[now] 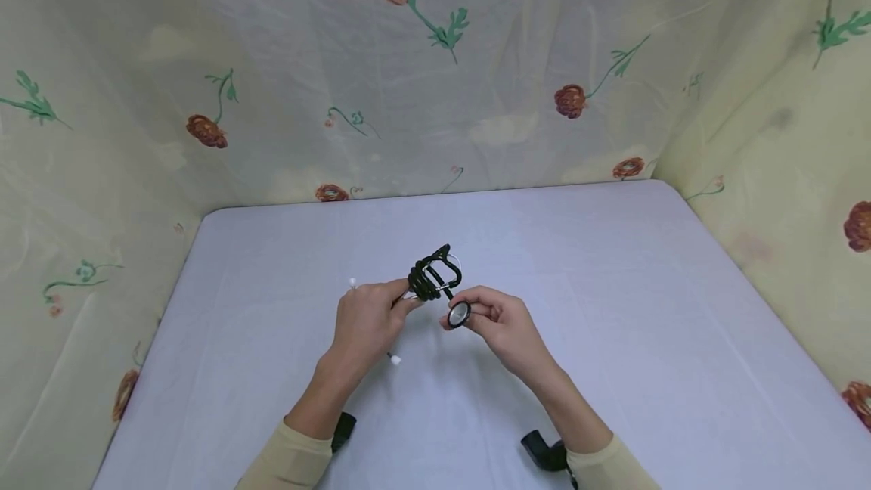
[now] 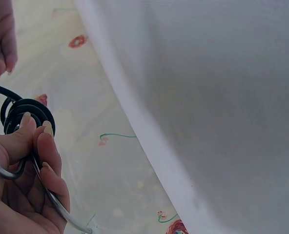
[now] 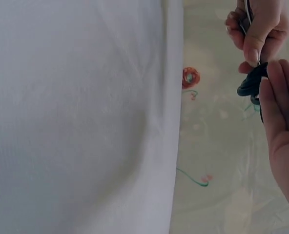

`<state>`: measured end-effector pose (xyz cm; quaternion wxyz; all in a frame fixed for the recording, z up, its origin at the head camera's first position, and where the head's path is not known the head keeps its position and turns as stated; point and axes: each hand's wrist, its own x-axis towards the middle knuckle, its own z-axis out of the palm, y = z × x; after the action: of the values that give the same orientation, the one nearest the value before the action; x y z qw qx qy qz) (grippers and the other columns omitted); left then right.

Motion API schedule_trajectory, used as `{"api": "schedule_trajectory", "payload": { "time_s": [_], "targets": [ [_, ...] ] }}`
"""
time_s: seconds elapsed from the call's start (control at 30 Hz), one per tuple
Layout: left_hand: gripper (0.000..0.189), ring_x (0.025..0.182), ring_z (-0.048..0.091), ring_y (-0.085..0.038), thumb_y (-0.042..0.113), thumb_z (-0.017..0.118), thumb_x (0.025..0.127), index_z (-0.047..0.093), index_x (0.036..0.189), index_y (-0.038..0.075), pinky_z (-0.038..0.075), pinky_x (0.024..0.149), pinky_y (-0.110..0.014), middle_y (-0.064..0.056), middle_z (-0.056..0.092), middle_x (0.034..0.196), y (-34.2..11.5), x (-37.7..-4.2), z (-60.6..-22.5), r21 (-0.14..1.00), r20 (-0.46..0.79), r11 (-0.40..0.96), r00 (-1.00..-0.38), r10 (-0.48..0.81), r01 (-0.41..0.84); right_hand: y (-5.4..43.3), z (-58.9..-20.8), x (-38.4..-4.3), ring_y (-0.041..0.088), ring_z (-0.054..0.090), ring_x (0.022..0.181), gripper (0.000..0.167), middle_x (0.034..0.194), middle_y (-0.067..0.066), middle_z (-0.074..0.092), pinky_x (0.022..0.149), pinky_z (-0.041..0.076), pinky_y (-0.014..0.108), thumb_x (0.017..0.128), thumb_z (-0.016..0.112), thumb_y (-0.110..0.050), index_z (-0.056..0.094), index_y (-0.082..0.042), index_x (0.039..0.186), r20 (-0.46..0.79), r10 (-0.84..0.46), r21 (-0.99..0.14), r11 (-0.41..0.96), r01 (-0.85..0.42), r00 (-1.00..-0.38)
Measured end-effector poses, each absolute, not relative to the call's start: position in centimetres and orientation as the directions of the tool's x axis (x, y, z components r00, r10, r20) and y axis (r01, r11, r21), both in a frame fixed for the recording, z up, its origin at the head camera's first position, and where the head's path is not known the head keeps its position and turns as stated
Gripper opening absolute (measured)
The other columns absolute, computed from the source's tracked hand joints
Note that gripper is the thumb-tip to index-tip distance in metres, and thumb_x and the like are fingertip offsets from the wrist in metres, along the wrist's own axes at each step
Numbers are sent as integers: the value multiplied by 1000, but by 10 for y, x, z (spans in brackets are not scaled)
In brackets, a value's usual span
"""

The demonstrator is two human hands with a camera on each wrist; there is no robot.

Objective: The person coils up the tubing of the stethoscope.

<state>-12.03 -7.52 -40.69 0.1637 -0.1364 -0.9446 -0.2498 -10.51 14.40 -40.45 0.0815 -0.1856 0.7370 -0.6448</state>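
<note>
A stethoscope with its black tubing (image 1: 423, 282) wound into a tight coil is held above the table between both hands. My left hand (image 1: 367, 316) grips it at the coil's base, where the metal ear tubes (image 2: 56, 207) run through the curled fingers. White ear tips (image 1: 395, 359) stick out past this hand. Just right of the coil, my right hand (image 1: 500, 324) pinches the round chest piece (image 1: 459, 314) between thumb and fingers, its silvery disc facing the head camera. In the right wrist view the coil (image 3: 251, 84) lies between the two hands.
A white-covered table (image 1: 612, 263) spreads below the hands. Pale cloth walls with a flower print (image 1: 272, 82) rise behind and at both sides. Black curved pieces (image 1: 544, 451) show beside the sleeves near the front.
</note>
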Motion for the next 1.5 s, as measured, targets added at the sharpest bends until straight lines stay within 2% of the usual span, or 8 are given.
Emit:
{"api": "schedule_trajectory", "payload": {
  "time_s": [0.13, 0.27, 0.5, 0.87, 1.07, 1.2, 1.33, 1.5],
  "targets": [
    [23, 47, 38, -6, 37, 75, 86, 63, 73, 21, 26, 45, -24, 10, 49, 51, -72, -119, -408, 402, 390, 845, -901, 190, 353, 141, -404, -105, 20, 74, 80, 24, 90, 16, 76, 82, 58, 32, 93, 51, 7, 69, -3, 105, 148, -306, -971, 137, -198, -940],
    [21, 48, 38, -5, 37, 75, 85, 66, 76, 21, 26, 45, -24, 10, 53, 53, -68, -117, -409, 379, 405, 850, -892, 202, 365, 140, -403, -106, 12, 68, 69, 16, 91, 20, 74, 70, 58, 29, 92, 61, 3, 72, 1, 103, 141, -251, -969, 162, -185, -958],
    [16, 47, 38, -3, 36, 75, 85, 70, 81, 22, 27, 45, -21, 10, 57, 54, -62, -112, -408, 355, 424, 845, -875, 235, 399, 138, -406, -109, 9, 56, 65, 6, 77, 7, 66, 57, 46, 24, 87, 75, -10, 79, -9, 92, 236, -164, -939, 216, -268, -958],
    [15, 46, 40, -1, 34, 77, 85, 77, 93, 22, 28, 44, -20, 10, 64, 56, -56, -108, -403, 343, 453, 850, -863, 223, 400, 131, -407, -110, 9, 50, 61, 6, 74, 3, 69, 53, 41, 21, 85, 77, -11, 79, -12, 80, 328, -47, -872, 369, -321, -944],
    [14, 46, 43, -2, 33, 77, 84, 76, 90, 20, 27, 42, -20, 8, 67, 59, -54, -107, -405, 304, 485, 867, -847, 217, 396, 127, -406, -110, 12, 50, 59, 13, 70, 3, 68, 53, 42, 23, 86, 76, -12, 75, -14, 73, 284, -9, -859, 443, -258, -959],
    [14, 47, 47, -3, 35, 76, 85, 75, 88, 22, 27, 41, -22, 8, 69, 61, -53, -106, -408, 263, 511, 881, -832, 218, 392, 125, -404, -107, 16, 52, 49, 19, 63, 8, 65, 45, 36, 23, 91, 73, -20, 71, -15, 73, 208, 16, -865, 469, -176, -978],
    [14, 47, 48, -4, 35, 77, 84, 75, 88, 21, 26, 41, -22, 7, 70, 62, -51, -106, -409, 238, 520, 888, -824, 226, 394, 123, -402, -104, 26, 58, 44, 20, 68, 12, 69, 40, 32, 24, 94, 69, -23, 69, -12, 77, 153, 20, -877, 463, -127, -988],
    [14, 45, 46, -4, 33, 79, 83, 75, 86, 20, 25, 40, -22, 7, 69, 59, -51, -107, -410, 220, 525, 892, -818, 233, 395, 121, -400, -107, 29, 61, 45, 24, 70, 14, 71, 43, 36, 24, 93, 69, -23, 70, -8, 75, 102, 36, -891, 448, -75, -994]
  ]
}}
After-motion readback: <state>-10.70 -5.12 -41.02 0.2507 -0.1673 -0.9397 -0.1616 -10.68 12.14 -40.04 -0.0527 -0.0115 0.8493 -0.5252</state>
